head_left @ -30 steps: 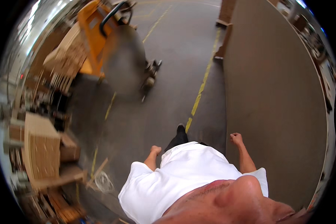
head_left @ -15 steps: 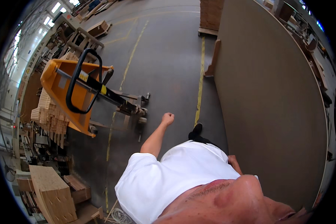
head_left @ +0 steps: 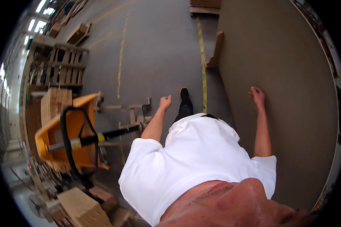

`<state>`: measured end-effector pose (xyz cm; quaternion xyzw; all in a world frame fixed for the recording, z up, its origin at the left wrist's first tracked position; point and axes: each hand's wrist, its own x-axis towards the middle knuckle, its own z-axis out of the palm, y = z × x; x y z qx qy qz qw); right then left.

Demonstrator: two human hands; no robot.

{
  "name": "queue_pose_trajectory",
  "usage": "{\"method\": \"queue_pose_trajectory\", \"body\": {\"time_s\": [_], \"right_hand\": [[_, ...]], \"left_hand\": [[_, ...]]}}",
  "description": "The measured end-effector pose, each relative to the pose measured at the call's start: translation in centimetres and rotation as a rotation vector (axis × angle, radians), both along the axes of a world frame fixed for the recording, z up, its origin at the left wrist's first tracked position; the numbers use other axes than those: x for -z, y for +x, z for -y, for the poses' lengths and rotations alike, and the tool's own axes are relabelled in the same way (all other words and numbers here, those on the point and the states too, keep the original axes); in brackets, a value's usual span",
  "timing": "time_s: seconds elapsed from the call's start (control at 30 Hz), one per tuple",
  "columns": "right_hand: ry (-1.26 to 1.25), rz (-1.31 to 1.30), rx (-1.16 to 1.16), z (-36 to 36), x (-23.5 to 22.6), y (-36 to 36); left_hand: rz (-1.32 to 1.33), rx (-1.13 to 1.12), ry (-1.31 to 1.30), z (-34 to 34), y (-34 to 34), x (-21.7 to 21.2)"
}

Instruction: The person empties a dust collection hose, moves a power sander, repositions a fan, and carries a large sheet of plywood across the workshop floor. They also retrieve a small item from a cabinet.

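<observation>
My left hand (head_left: 165, 102) hangs in front of me over the grey floor, curled into a loose fist, and nothing shows in it. Farther right, my right hand (head_left: 257, 95) is raised forward with its fingers loosely bent and partly apart, holding nothing visible. Behind it in the picture stands a large brown panel (head_left: 288, 113); the hand appears apart from its surface. To the left of my left hand is an orange pallet truck (head_left: 49, 140) with a black loop handle (head_left: 66, 142). Its handle is not in my grasp.
A shaped wooden piece (head_left: 215, 51) juts from the panel's near-left edge. Yellow floor lines (head_left: 201, 49) run ahead. Wooden pallets (head_left: 66, 68), stacked timber (head_left: 56, 102) and a wooden block (head_left: 81, 206) stand along the left. A loaded pallet (head_left: 204, 10) is ahead.
I have stepped forward, and the pallet truck now sits lower in view. My right hand has swung forward from beside my body. The left hand has risen slightly and stays closed.
</observation>
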<state>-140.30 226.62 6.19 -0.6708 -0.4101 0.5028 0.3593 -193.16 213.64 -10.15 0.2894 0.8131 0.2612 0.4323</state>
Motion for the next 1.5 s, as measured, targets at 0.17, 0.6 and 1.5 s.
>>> {"method": "queue_pose_trajectory", "body": {"time_s": [0.17,0.6,1.5], "right_hand": [[-0.032,-0.225,0.404,-4.5,-1.5,-0.6],[-0.030,-0.746,1.019,-9.8,1.3,-2.7],[-0.154,-1.072,1.132,-18.3,4.8,-1.4]], "left_hand": [[0.086,0.349,0.246,-25.0,4.1,-11.6],[0.609,0.409,0.924,-67.2,21.1,-36.9],[0.863,0.399,1.014,-73.5,36.0,-39.9]]}}
